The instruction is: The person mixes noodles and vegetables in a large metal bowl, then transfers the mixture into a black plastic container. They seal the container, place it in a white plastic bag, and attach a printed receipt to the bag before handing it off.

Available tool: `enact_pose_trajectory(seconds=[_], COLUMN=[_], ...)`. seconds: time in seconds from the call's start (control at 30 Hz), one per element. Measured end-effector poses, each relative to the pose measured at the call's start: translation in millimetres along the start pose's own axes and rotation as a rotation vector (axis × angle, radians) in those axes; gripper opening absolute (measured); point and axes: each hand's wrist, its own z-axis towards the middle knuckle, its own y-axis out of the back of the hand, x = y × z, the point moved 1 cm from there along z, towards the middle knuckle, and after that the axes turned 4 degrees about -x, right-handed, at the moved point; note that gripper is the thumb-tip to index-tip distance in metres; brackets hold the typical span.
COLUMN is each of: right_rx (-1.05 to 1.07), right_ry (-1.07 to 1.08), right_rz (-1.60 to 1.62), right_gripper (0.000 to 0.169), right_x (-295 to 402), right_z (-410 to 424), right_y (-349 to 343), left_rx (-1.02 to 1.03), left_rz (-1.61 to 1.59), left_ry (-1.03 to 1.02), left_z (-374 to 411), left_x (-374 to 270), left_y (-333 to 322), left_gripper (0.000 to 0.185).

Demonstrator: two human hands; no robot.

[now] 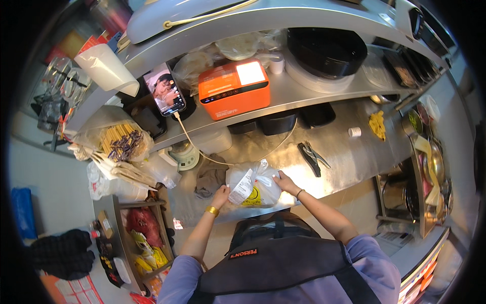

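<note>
A knotted white plastic bag [267, 190] with a yellow print stands near the front edge of the steel worktable. A printed paper slip [241, 189] lies against its left side. My left hand [221, 196], with a gold bracelet at the wrist, pinches the slip's left edge. My right hand [285, 182] grips the bag's upper right side beside the knot. Close to my left hand lies a crumpled grey-brown cloth [211, 176]. To the right, a black stapler [309, 159] and metal hand pliers or a punch [318, 155] lie side by side.
A steel shelf [281, 110] spans the back, bearing an orange label printer [234, 89], a phone [165, 89] and black bowls [326, 51]. Its pale cable runs down behind the bag. A small scale [186, 156] stands left; a white roll [354, 132] and yellow cloth [376, 125] lie right.
</note>
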Motion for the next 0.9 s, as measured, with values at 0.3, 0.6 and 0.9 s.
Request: enact_pose_trajectory(seconds=[0.3, 0.6, 0.9], right_rx=[-0.245, -0.322, -1.219], right_ry=[0.009, -0.016, 0.617], right_rz=[0.496, 1.049, 1.129], right_gripper=[0.040, 0.038, 0.045], right_x=[-18.2, -16.7, -29.8], right_z=[-89.5, -357.5, -698.2], right_y=[26.6, 98.9, 180.1], left_rx=[0.666, 1.233, 1.363], left_rz=[-0.596, -0.653, -0.447], left_ry=[0.104, -0.178, -0.802], left_z=[-52.0, -153.6, -321.4], left_x=[-139.9, -292.5, -430.3], left_y=[36.5, -1.9, -147.5], left_gripper=[0.029, 0.033, 0.043])
